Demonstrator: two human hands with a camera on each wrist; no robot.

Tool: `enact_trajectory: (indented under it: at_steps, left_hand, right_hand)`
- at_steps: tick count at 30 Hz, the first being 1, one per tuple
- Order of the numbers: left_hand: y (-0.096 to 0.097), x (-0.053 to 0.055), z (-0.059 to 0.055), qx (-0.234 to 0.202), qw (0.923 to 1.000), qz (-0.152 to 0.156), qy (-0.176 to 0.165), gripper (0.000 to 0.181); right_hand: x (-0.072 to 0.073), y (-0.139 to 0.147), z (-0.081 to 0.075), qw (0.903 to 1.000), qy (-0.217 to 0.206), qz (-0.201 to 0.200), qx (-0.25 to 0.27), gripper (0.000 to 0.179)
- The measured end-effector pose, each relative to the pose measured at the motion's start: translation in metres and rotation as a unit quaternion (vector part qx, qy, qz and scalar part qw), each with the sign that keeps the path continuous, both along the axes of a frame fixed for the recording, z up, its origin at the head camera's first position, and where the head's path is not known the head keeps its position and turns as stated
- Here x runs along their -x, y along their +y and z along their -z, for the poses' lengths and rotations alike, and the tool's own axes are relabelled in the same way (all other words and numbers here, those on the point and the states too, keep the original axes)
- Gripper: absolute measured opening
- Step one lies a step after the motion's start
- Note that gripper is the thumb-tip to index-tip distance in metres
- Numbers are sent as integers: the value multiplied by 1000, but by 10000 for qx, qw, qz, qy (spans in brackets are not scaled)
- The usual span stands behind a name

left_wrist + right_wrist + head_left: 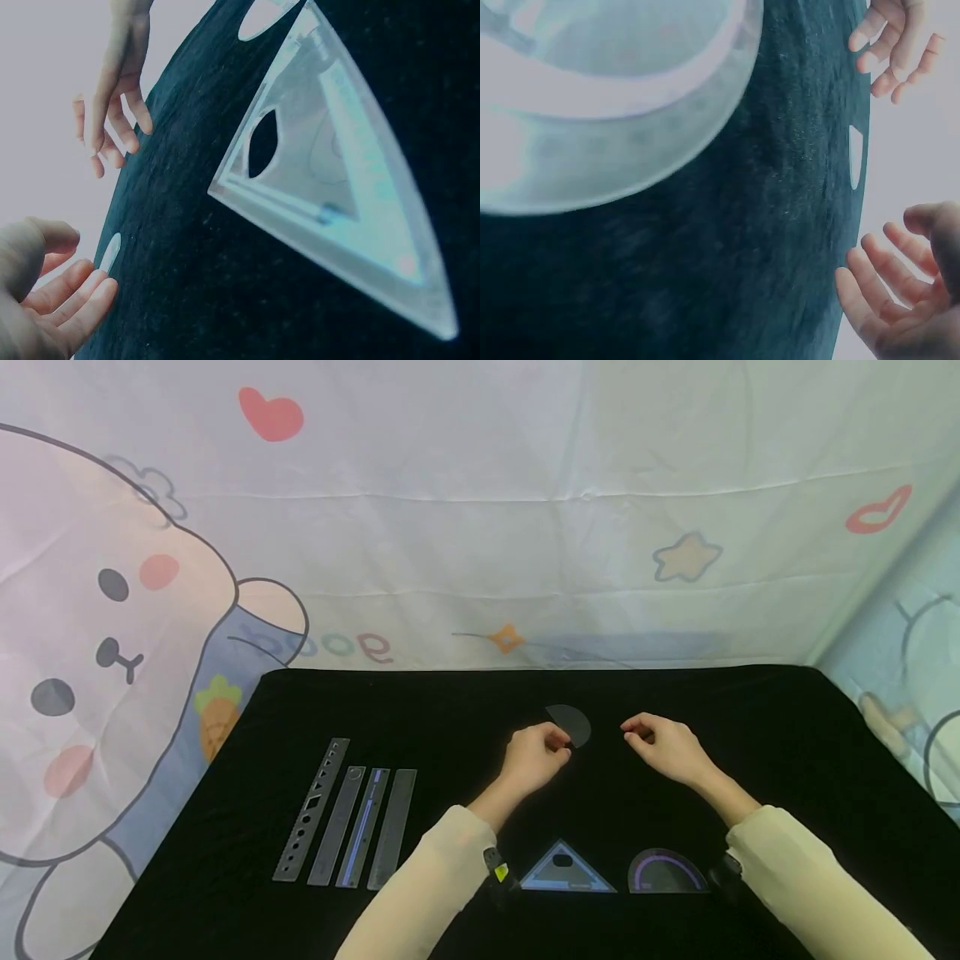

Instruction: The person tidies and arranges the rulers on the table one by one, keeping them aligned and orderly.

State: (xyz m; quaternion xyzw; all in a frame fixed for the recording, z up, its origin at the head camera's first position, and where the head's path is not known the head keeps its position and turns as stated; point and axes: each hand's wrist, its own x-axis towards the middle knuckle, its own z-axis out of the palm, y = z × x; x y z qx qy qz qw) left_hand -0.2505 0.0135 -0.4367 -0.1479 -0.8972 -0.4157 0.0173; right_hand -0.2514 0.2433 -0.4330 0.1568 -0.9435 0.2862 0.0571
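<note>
A clear half-round protractor [573,724] lies at the back of the black cloth. My left hand [536,756] hovers beside it, loosely bent fingertips overlapping its lower left edge in the head view. The right wrist view shows a gap between that hand and the protractor [856,157]. To the right, my right hand [671,750] is held above the cloth with relaxed fingers and nothing in them. Nearer the front lie a blue-marked set square [536,878] and a purple-banded protractor [667,881], between my two forearms.
Several rulers lie side by side on the left: one with cut-out shapes [300,835], two plain grey ones, and a blue-striped one [354,860]. Behind the table [450,710] hangs a printed cloth [465,527] with a cartoon animal.
</note>
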Motion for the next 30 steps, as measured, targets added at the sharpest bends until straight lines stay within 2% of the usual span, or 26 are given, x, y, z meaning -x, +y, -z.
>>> enact_trajectory:
  at_steps: [10, 15, 18, 23, 30]
  left_hand:
    - [0, 12, 3, -36, 9993, -357, 57, 16]
    - [0, 17, 6, -151, 9983, -526, -204, 19]
    - [0, 20, 6, -536, 9955, -564, -532, 21]
    - [2, 23, 8, -1344, 9834, -664, -1019, 26]
    - [7, 26, 6, -2263, 9559, -1070, -1537, 31]
  right_hand:
    - [15, -13, -2, 9998, -181, 34, -31, 26]
    - [24, -19, -2, 9994, -283, 80, -160, 29]
    - [30, -23, -2, 9990, -375, 122, -211, 30]
    - [37, -30, -6, 9973, -681, 195, -190, 33]
    - [44, -38, -10, 9952, -948, 216, -134, 37]
